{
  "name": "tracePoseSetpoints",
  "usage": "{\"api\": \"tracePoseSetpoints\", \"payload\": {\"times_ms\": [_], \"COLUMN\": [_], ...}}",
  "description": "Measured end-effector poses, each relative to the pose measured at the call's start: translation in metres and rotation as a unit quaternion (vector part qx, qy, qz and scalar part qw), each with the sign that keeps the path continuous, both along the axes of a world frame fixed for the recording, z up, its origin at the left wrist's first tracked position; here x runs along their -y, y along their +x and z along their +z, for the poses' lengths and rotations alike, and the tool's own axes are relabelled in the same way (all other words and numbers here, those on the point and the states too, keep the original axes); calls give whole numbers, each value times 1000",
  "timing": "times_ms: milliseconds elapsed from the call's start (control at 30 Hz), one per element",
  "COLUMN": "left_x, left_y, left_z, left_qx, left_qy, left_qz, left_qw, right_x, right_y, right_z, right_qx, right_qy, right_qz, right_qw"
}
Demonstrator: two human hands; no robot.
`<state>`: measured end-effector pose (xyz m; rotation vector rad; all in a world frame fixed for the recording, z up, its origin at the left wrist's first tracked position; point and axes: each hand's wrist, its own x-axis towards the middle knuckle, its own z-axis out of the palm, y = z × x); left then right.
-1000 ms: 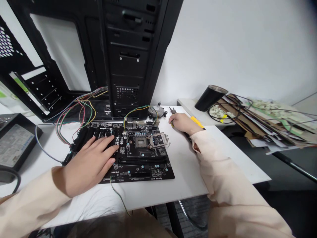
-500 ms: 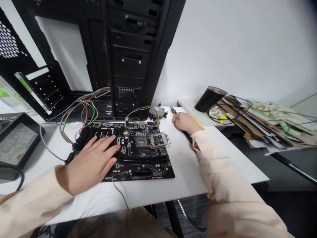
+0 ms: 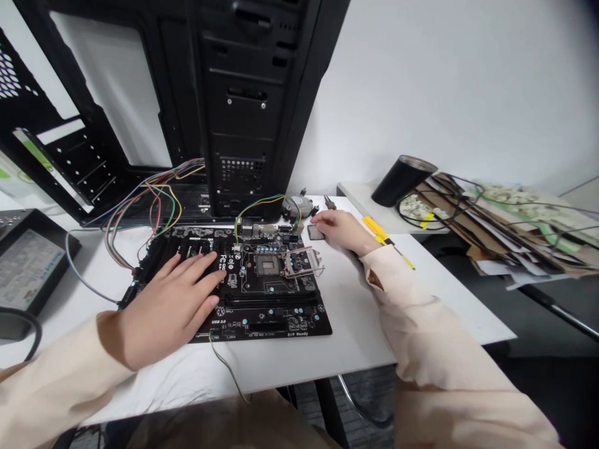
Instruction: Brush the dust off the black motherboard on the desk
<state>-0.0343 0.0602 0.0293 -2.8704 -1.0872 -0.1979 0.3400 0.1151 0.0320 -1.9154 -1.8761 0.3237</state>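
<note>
A black motherboard [image 3: 262, 299] lies flat on the white table [image 3: 355, 324], its CPU socket [image 3: 267, 265] bare and the metal retention frame [image 3: 302, 262] flipped open. My left hand [image 3: 175, 299] rests flat on the board's left part, fingers spread. My right hand [image 3: 341, 229] is at the board's far right corner with its fingertips pinching a small square chip [image 3: 315, 232] that lies on the table. A yellow-handled screwdriver [image 3: 381, 236] lies just right of that hand.
A tall open black computer case [image 3: 224, 106] stands behind the board, with coloured wires [image 3: 140, 212] trailing to it. A round cooler fan [image 3: 296, 206] sits by the case. A black box [image 3: 23, 262] is at left. A dark tumbler [image 3: 401, 181] and piled cardboard and cables [image 3: 505, 218] lie at right.
My right hand has left the screwdriver, which now lies uncovered, and moved left to the small square chip. My left hand has stayed on the motherboard.
</note>
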Motion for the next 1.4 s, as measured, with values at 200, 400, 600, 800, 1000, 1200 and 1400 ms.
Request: {"api": "tracePoseSetpoints", "payload": {"times_ms": [200,400,600,800,1000,1200,1400], "left_x": [2,1,2,5,3,3,3], "left_y": [1,0,0,1,3,6,6], "left_z": [2,3,5,12,11,14,16], "left_qx": [-1,-3,29,74,75,73,74], "left_qy": [-14,-9,-34,-2,41,65,52], "left_qz": [8,0,6,-55,-94,-106,-110], "left_qw": [1000,1000,999,996,992,990,990], "right_x": [3,3,8,70,148,158,160], "right_y": [-10,-15,-16,-40,-82,-85,-85], "right_z": [2,-5,8,47,15,-19,-19], "right_qx": [19,47,81,83,28,64,42], "right_qy": [12,44,107,247,286,233,248], "right_qz": [-2,-15,-25,27,129,91,23], "right_qw": [1000,998,991,965,949,966,968]}}
